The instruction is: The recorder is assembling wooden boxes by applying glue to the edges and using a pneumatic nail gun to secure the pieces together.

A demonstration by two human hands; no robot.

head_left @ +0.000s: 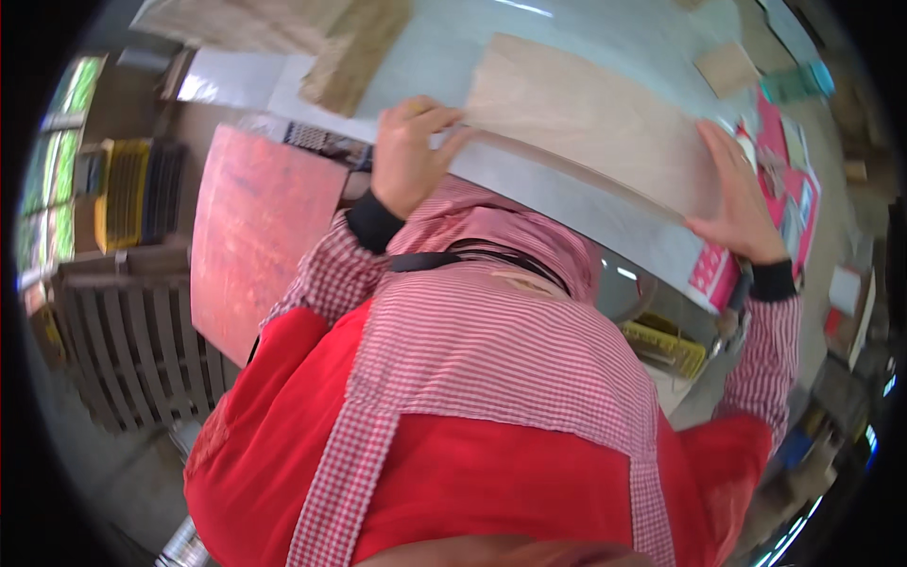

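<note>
A long, flat piece of tan paper lies across the pale worktop in front of me, along its near edge; I cannot tell whether it is one sheet or a stack. At its left end, my left hand grips the corner between fingertips and thumb. My right hand holds the opposite end, fingers laid along the short side and thumb at the near corner. A dark shadow runs beneath the paper's near edge.
Brown paper piles lie at the far left of the worktop. To the right are a small tan piece, a greenish clear jar and pink-and-white packaging. A reddish board and a slatted grey crate stand left.
</note>
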